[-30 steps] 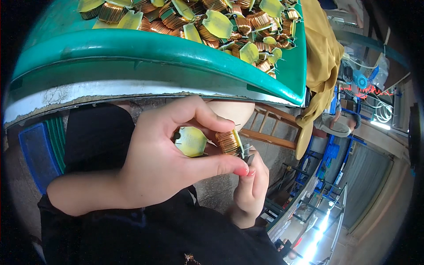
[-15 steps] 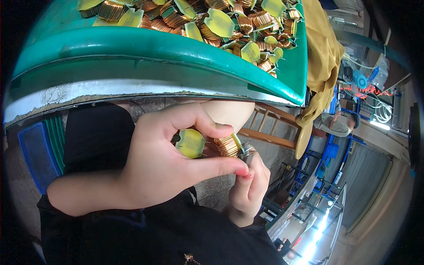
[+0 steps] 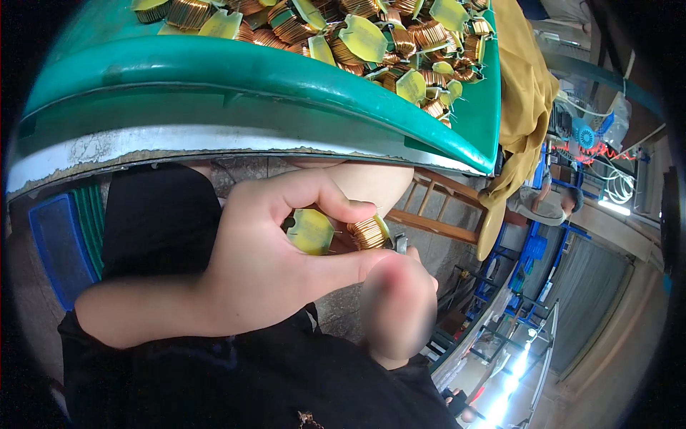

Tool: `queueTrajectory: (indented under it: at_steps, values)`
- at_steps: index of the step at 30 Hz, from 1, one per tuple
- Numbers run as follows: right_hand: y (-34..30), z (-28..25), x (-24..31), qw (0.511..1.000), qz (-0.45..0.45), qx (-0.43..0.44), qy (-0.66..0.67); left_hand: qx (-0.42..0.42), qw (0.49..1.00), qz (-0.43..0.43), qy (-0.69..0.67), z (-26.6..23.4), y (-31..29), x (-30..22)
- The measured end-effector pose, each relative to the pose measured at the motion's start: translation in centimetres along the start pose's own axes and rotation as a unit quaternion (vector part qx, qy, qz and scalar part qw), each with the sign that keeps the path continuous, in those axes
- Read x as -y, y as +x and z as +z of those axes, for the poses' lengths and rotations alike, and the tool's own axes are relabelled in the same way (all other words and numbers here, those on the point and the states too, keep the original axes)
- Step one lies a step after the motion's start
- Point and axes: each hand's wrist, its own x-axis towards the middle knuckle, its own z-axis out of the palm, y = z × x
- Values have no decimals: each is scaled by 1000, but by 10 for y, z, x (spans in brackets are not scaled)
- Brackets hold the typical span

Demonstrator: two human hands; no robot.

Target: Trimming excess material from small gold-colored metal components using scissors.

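Note:
Between the thumb and forefinger of my left hand [image 3: 250, 250] is a copper-wound inductor coil [image 3: 368, 234] with a thin yellow board on its end. A second coil with a yellow plate [image 3: 309, 232] is tucked in the same hand, behind the thumb; thin wire leads stick out of it. My right hand [image 3: 400, 311] is close against the left thumb tip, and most of it is blurred. From its fingers pokes the grey metal end of a tool [image 3: 399, 243], right beside the held coil's yellow board. The rest of that tool is hidden.
A green tray [image 3: 236, 64] heaped with similar coils [image 3: 364, 39] sits on a white-edged table beyond my hands. Mustard cloth [image 3: 525, 86] hangs at its right. Below stand a wooden stool [image 3: 443, 207] and a blue crate [image 3: 64, 239]. Another person [image 3: 547, 204] is farther off at right.
My right hand has shifted slightly up and left, over the left thumb tip, covering more of the metal tool. The left hand keeps both coils, nearly still.

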Motion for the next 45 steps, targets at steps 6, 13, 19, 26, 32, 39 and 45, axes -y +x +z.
queueTrajectory:
  at_steps: [6, 13, 19, 26, 32, 39, 45]
  values:
    - [2, 13, -7, 984, -19, -85, 152, 13, 1000, 13, -13, -2, 0, -3]
    - [3, 9, -4, 995, -20, -48, 89, 18, 999, 36, -1, -2, 2, 1]
    - [-1, 13, -7, 994, -66, -83, 23, 36, 998, 54, -27, -4, -2, -1]
    - [-3, 21, -22, 979, -132, -134, 80, 59, 994, 71, -50, -3, -4, -3]
    - [-4, 22, -22, 979, -112, -138, 100, 64, 994, 70, -52, -4, -2, -3]
    - [-12, 20, -14, 988, -78, -119, 58, 71, 993, 87, -28, -4, -3, -3]
    - [-15, 25, -25, 979, -98, -150, 97, 75, 991, 94, -57, -4, -4, -8]
